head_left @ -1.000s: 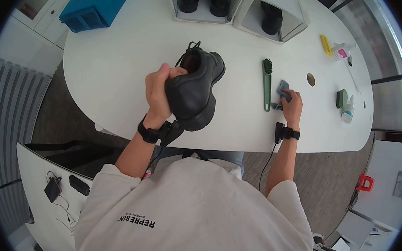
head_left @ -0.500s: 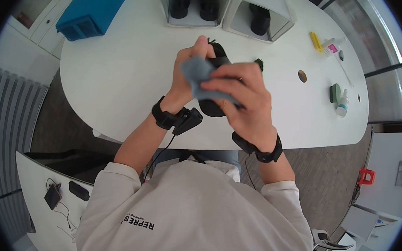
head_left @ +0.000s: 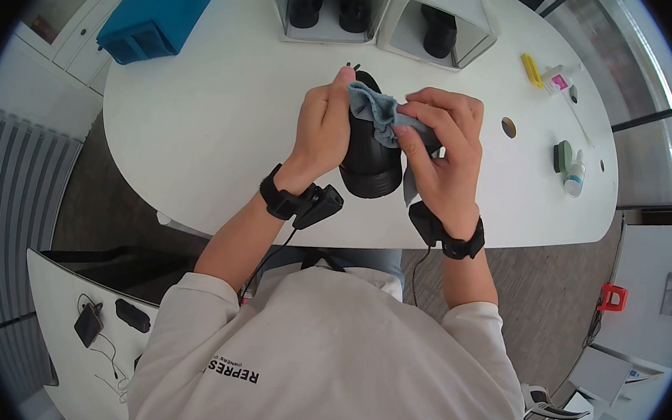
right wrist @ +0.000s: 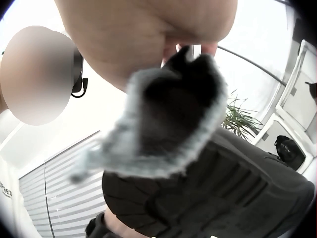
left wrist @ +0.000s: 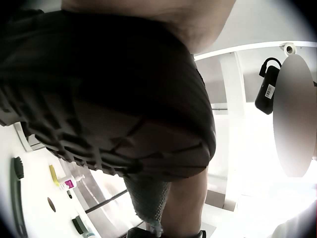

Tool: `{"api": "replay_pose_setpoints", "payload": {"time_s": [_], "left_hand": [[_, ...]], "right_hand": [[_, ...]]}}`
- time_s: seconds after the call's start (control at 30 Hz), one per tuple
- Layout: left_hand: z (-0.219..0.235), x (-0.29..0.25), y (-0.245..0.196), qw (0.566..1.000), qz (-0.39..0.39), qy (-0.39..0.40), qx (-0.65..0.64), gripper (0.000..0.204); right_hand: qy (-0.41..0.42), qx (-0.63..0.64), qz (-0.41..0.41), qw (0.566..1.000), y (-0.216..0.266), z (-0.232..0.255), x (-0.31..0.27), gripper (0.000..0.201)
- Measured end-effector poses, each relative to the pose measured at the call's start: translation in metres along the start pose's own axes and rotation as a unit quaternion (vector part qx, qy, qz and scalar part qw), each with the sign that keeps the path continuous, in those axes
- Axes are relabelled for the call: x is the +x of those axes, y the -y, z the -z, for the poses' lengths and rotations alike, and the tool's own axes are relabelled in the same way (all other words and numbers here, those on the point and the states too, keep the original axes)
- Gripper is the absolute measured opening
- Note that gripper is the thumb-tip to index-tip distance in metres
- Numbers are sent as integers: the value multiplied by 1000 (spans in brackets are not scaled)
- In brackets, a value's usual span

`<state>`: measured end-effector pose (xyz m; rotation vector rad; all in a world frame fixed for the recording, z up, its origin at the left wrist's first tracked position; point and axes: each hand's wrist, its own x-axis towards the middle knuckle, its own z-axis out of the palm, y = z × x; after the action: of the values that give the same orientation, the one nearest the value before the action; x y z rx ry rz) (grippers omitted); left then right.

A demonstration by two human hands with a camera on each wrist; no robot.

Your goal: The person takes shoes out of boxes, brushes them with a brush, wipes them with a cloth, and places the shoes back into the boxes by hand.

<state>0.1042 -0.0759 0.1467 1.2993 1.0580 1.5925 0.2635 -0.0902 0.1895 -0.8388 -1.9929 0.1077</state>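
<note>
My left hand (head_left: pixel 322 130) grips a black shoe (head_left: pixel 371 165) in front of my body, its thumb along the upper and the other fingers mostly hidden. The toe faces me. With my right hand (head_left: pixel 451 156) I pinch a crumpled blue-grey cloth (head_left: pixel 376 106), which lies over the shoe's upper and hangs down beside it. In the left wrist view the treaded sole (left wrist: pixel 124 119) fills much of the picture, with the cloth's end (left wrist: pixel 148 198) below it. The right wrist view has the loose cloth (right wrist: pixel 124 148) close to the camera, in front of the sole (right wrist: pixel 223 188).
Two white open boxes (head_left: pixel 326 38) with black shoes (head_left: pixel 355 12) stand at the table's far side. A blue case (head_left: pixel 158 14) lies far left. At right are a yellow tool (head_left: pixel 531 70), bottles (head_left: pixel 575 175) and a green-backed brush (head_left: pixel 563 157). A long green brush (left wrist: pixel 18 193) lies on the table.
The right hand picked the cloth up from the table and brought it left onto the shoe. My left hand has turned the shoe and shifted it slightly right.
</note>
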Motion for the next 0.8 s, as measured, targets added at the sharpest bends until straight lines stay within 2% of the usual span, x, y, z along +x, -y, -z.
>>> {"api": "replay_pose_setpoints", "payload": {"time_s": [0.07, 0.1, 0.13, 0.2, 0.27, 0.33, 0.37, 0.43, 0.53, 0.57, 0.6, 0.67, 0.7, 0.73, 0.77, 0.8], "left_hand": [[5, 1, -3, 1000, 18, -7, -11, 53], [10, 4, -2, 1000, 26, 4, -3, 53], [12, 5, -2, 999, 34, 15, 5, 52], [14, 7, -3, 999, 32, 19, -3, 51], [10, 9, -1, 999, 27, 29, -14, 51], [3, 10, 3, 999, -42, -30, 12, 50], [5, 10, 0, 999, -41, -29, 12, 50], [12, 13, -6, 996, 47, 65, 37, 50], [16, 14, -2, 999, -4, 42, 33, 53], [17, 15, 0, 1000, 22, 8, 4, 55], [18, 17, 0, 1000, 23, 8, 4, 55], [18, 20, -2, 995, 71, 4, -69, 56], [13, 20, -4, 994, 81, -10, -66, 57], [12, 19, -2, 994, 82, -8, -66, 57], [10, 17, 0, 995, 69, 33, -63, 58], [9, 17, 1, 994, 55, 74, -61, 58]], "right_hand": [[-6, 34, -64, 997, 3, 3, -3, 22], [-52, 92, -63, 992, -2, 0, -5, 22], [-49, 95, -62, 992, -4, -1, -3, 22], [-159, 163, -112, 967, -3, 2, 5, 20], [-190, 175, -109, 960, 7, 4, 15, 23], [-8, 137, -8, 990, 10, 4, 16, 25], [86, 136, 15, 987, 15, -2, 17, 25], [101, 99, 52, 989, 22, -7, 12, 25], [131, 100, 70, 984, 26, -1, 1, 24], [151, 105, 78, 980, 26, -1, -3, 24], [151, 105, 77, 980, 23, -3, -5, 24], [133, 98, 89, 982, 17, -3, -7, 27], [134, 97, 86, 982, 13, -4, -4, 27], [95, 101, 86, 987, 7, -7, 4, 26], [56, 105, 85, 989, 3, -8, 10, 26], [54, 104, 84, 990, 4, -9, 14, 26]]}}
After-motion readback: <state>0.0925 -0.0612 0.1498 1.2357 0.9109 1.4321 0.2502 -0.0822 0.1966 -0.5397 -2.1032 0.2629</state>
